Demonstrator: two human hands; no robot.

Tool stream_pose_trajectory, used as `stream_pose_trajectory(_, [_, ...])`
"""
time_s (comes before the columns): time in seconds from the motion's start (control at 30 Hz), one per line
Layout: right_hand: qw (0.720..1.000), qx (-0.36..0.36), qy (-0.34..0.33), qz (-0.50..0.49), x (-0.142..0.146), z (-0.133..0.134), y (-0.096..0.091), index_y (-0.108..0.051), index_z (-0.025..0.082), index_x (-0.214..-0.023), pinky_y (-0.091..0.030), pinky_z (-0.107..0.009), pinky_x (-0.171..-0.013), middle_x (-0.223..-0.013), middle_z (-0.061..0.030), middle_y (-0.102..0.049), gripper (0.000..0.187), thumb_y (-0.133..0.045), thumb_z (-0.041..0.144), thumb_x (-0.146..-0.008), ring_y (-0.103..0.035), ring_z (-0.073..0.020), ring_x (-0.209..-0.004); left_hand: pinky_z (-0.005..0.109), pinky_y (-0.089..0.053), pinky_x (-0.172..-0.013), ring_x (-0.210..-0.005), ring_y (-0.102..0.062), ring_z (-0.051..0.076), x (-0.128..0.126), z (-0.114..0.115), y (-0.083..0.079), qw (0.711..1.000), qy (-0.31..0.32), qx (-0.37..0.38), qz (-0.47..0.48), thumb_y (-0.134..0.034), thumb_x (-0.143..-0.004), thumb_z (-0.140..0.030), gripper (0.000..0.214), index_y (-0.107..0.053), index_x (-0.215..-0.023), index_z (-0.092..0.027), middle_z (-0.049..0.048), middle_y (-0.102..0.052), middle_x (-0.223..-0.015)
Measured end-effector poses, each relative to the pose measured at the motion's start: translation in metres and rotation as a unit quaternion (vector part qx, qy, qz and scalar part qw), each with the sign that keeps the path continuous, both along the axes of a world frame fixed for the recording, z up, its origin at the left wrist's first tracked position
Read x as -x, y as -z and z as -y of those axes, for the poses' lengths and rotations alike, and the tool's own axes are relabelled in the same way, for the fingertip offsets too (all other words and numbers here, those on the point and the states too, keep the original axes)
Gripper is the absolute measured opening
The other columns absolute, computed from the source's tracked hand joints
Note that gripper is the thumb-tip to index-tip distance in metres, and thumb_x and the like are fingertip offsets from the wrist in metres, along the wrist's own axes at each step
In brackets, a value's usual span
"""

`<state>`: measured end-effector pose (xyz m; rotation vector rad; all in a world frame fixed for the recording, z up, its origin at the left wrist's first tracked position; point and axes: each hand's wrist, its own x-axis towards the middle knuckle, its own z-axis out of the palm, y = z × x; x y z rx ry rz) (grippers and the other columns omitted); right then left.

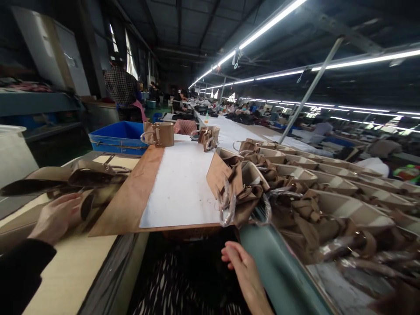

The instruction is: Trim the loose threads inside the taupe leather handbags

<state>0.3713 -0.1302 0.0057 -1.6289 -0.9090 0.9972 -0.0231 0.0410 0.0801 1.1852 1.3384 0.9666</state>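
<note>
My left hand rests at the left on a pile of flat tan bag pieces lying on the side bench, fingers curled over their edge. My right hand hangs low in the middle by the front edge of the work board, fingers bent and loosely together, nothing visible in them. Just beyond it lies a tipped tan handbag with plastic-wrapped fittings, first in a long row of tan handbags running off to the right.
A finished tan handbag and another bag stand at the board's far end. A blue crate sits at the left. A person in a checked shirt stands beyond it. More workers sit along the distant tables.
</note>
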Motion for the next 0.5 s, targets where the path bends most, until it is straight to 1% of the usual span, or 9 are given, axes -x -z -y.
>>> stream_pose_trajectory(0.03, [1.000, -0.024, 0.007, 0.012, -0.006, -0.008, -0.012, -0.055, 0.014, -0.103, -0.043, -0.028, -0.076, -0.096, -0.0098, -0.064, 0.046, -0.051, 0.051, -0.076, -0.059, -0.0200, -0.088, 0.038, -0.053, -0.052, -0.074, -0.061, 0.031, -0.004, 0.000, 0.011, 0.998, -0.054, -0.029, -0.030, -0.056, -0.062, -0.054, 0.040, -0.064, -0.090, -0.027, 0.0080, -0.067, -0.071])
stream_pose_trajectory(0.1, [0.997, -0.064, 0.026, 0.037, -0.011, -0.024, -0.031, -0.055, 0.015, -0.104, -0.042, -0.029, -0.082, -0.100, -0.0101, -0.063, 0.046, -0.054, 0.050, -0.075, -0.057, -0.0211, -0.093, 0.036, -0.052, -0.062, -0.082, -0.060, 0.030, -0.020, 0.002, 0.025, 0.983, -0.141, -0.086, -0.083, -0.061, -0.060, -0.047, 0.031, -0.063, -0.081, -0.025, 0.0062, -0.067, -0.076])
stream_pose_trajectory(0.17, [0.992, -0.097, 0.037, 0.067, -0.009, -0.039, -0.040, -0.056, 0.015, -0.102, -0.042, -0.030, -0.081, -0.095, -0.0088, -0.064, 0.043, -0.055, 0.048, -0.074, -0.058, -0.0209, -0.089, 0.034, -0.049, -0.075, -0.089, -0.058, 0.027, -0.052, 0.005, 0.028, 0.985, -0.085, -0.118, -0.092, -0.065, -0.059, -0.039, 0.026, -0.063, -0.079, -0.021, 0.0046, -0.067, -0.085])
stream_pose_trajectory(0.2, [0.990, -0.107, 0.041, 0.076, -0.006, -0.045, -0.041, -0.056, 0.015, -0.100, -0.042, -0.030, -0.079, -0.091, -0.0080, -0.065, 0.041, -0.055, 0.047, -0.074, -0.058, -0.0206, -0.085, 0.033, -0.047, -0.079, -0.088, -0.058, 0.025, -0.074, 0.008, 0.027, 0.989, -0.032, -0.122, -0.082, -0.062, -0.063, -0.038, 0.025, -0.063, -0.079, -0.019, 0.0047, -0.067, -0.085])
stream_pose_trajectory(0.27, [0.990, -0.115, 0.043, 0.074, 0.000, -0.054, -0.039, -0.057, 0.014, -0.097, -0.043, -0.030, -0.076, -0.083, -0.0061, -0.065, 0.039, -0.056, 0.045, -0.074, -0.059, -0.0200, -0.079, 0.032, -0.045, -0.079, -0.084, -0.058, 0.023, -0.127, 0.013, 0.021, 0.986, 0.082, -0.128, -0.066, -0.058, -0.066, -0.036, 0.024, -0.063, -0.077, -0.015, 0.0054, -0.067, -0.081])
stream_pose_trajectory(0.33, [0.991, -0.125, 0.032, 0.043, 0.003, -0.060, -0.036, -0.057, 0.014, -0.096, -0.043, -0.029, -0.074, -0.080, -0.0047, -0.064, 0.036, -0.057, 0.043, -0.073, -0.058, -0.0199, -0.078, 0.030, -0.044, -0.078, -0.082, -0.058, 0.021, -0.185, 0.019, 0.015, 0.975, 0.171, -0.141, -0.028, -0.054, -0.068, -0.033, 0.024, -0.062, -0.078, -0.013, 0.0058, -0.066, -0.079])
stream_pose_trajectory(0.4, [0.989, -0.144, 0.010, 0.012, 0.002, -0.064, -0.036, -0.058, 0.014, -0.094, -0.042, -0.028, -0.075, -0.081, -0.0035, -0.064, 0.033, -0.058, 0.040, -0.073, -0.057, -0.0192, -0.081, 0.029, -0.044, -0.076, -0.081, -0.057, 0.019, -0.239, 0.022, 0.013, 0.963, 0.222, -0.151, -0.007, -0.053, -0.068, -0.028, 0.023, -0.060, -0.082, -0.012, 0.0060, -0.065, -0.081])
stream_pose_trajectory(0.43, [0.988, -0.153, 0.000, -0.001, 0.000, -0.065, -0.038, -0.058, 0.015, -0.092, -0.042, -0.027, -0.075, -0.081, -0.0029, -0.063, 0.031, -0.059, 0.039, -0.073, -0.056, -0.0184, -0.080, 0.028, -0.044, -0.075, -0.080, -0.057, 0.018, -0.262, 0.023, 0.014, 0.959, 0.233, -0.160, -0.005, -0.052, -0.068, -0.025, 0.021, -0.060, -0.083, -0.012, 0.0058, -0.064, -0.081])
stream_pose_trajectory(0.5, [0.985, -0.167, -0.011, -0.033, -0.006, -0.067, -0.042, -0.059, 0.014, -0.086, -0.041, -0.026, -0.070, -0.074, -0.0012, -0.062, 0.028, -0.060, 0.039, -0.073, -0.055, -0.0156, -0.073, 0.026, -0.043, -0.067, -0.073, -0.055, 0.016, -0.300, 0.023, 0.016, 0.953, 0.246, -0.174, -0.012, -0.049, -0.069, -0.021, 0.017, -0.059, -0.081, -0.012, 0.0041, -0.062, -0.078])
